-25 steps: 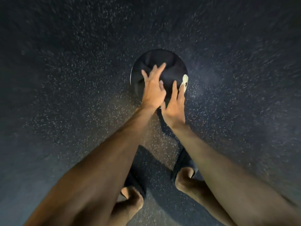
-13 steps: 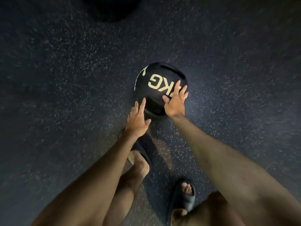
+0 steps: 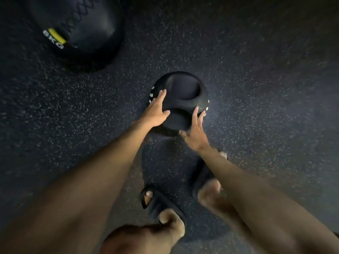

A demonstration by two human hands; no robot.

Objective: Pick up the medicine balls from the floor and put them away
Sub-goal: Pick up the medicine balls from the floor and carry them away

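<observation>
A small black medicine ball (image 3: 180, 94) with moulded grip hollows and pale markings on its sides lies on the dark speckled floor (image 3: 256, 88) in front of me. My left hand (image 3: 156, 111) presses its left side with straight fingers. My right hand (image 3: 195, 132) rests with straight fingers against its near right side. A larger black medicine ball (image 3: 80, 24) with a yellow stripe and "6KG" lettering sits at the upper left.
My two feet in dark slides (image 3: 161, 204) stand just behind the small ball. The speckled rubber floor stretches out to the right and far side.
The small ball has rolled, turning its "KG" lettering out of sight and its grip hollows up. My left hand moved onto its side. The larger ball came into view.
</observation>
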